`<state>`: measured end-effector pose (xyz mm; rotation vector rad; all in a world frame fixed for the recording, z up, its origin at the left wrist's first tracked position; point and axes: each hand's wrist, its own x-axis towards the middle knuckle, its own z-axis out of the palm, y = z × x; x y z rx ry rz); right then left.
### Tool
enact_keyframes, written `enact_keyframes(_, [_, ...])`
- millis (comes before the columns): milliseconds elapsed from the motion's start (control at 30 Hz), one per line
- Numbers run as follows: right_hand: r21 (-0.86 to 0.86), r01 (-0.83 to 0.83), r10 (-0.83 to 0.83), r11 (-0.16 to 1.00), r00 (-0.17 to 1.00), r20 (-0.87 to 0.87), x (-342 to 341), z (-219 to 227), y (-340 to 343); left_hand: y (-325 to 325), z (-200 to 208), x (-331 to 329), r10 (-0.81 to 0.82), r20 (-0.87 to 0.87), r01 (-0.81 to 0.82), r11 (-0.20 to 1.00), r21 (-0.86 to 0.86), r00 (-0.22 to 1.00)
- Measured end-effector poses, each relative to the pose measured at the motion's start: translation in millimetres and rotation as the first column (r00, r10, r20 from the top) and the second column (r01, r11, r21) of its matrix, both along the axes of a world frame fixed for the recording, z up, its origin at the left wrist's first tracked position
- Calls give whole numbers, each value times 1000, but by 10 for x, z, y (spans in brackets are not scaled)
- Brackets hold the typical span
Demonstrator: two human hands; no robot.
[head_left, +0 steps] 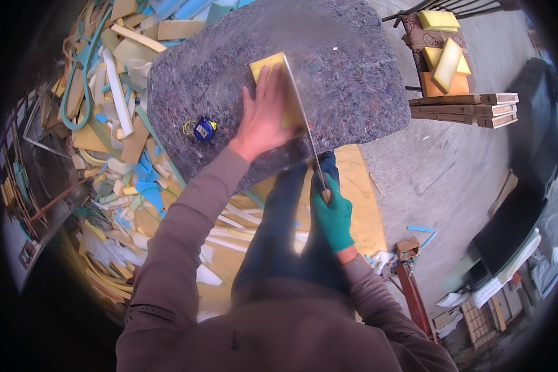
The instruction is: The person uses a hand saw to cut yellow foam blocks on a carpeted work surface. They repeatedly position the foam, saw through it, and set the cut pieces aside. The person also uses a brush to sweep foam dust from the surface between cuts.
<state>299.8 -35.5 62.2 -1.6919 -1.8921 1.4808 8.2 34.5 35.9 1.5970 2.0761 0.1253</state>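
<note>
My bare left hand lies flat on a yellow foam block, its fingers stretched toward the far end and covering much of the top. The block rests on a table padded with speckled grey felt. In a green glove, my right hand is closed round the wooden handle of a long knife. The thin blade points away from me and runs along the block's right side. How deep the blade sits in the foam, I cannot tell. To the left of my left hand lies a blue tape measure.
Foam offcuts in several colours heap up left of the table. At the far right, yellow foam pieces lie on a patterned cushion beside stacked wooden bars. A dark red metal beam stands near my right forearm.
</note>
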Motion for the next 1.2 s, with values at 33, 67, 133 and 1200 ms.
enact_keyframes(33, [29, -6, 6, 1000, 1000, 12, -20, -2, 9, -6, -4, 0, -2, 5, 2, 1000, 19, 1000])
enact_keyframes(67, [29, -20, 19, 999, 1000, 23, -37, -6, 23, -8, -11, -1, -2, 5, 2, 1000, 11, 1000])
enact_keyframes(133, [21, -63, 62, 998, 996, 60, -65, -17, 60, -21, -21, -7, -6, 10, 5, 1000, 29, 1000])
enact_keyframes(1200, [-124, -59, 68, 990, 996, 66, -519, 157, 508, -13, -182, 9, 173, 99, -189, 964, 189, 980])
